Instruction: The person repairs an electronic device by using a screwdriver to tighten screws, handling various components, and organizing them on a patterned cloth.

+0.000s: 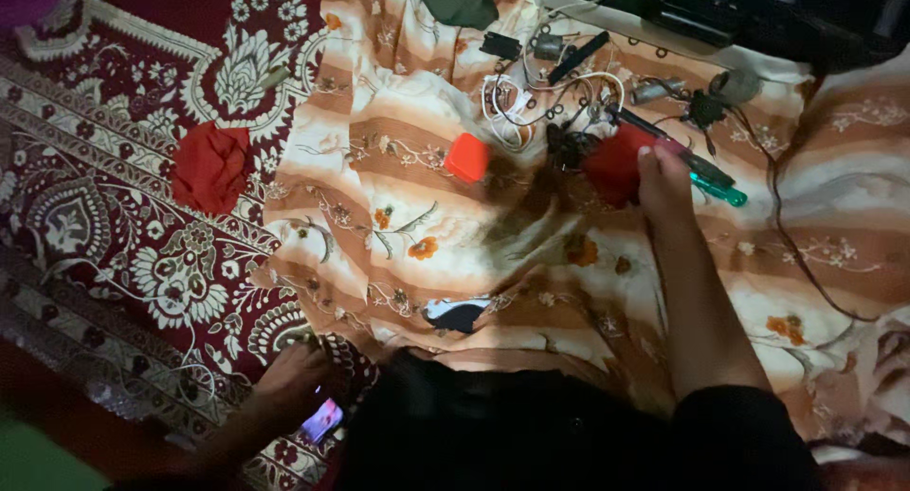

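One small red boxy block (616,164) is grasped along its right edge by the right hand (664,183), on the striped floral cloth (427,226) beside tangled wires (531,107). It is judged light and rigid, best pinched by opposite flat sides. The left hand (289,382) is laid on a small lit device (320,421); its grip cannot be told.

A home floor: patterned carpet (123,216) under a floral bedsheet (398,216).

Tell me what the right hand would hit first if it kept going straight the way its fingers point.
The right hand points up the cloth, its fingers already on the red block. Past that, probably the dark screwdriver and tangled wires, though depth is unclear.
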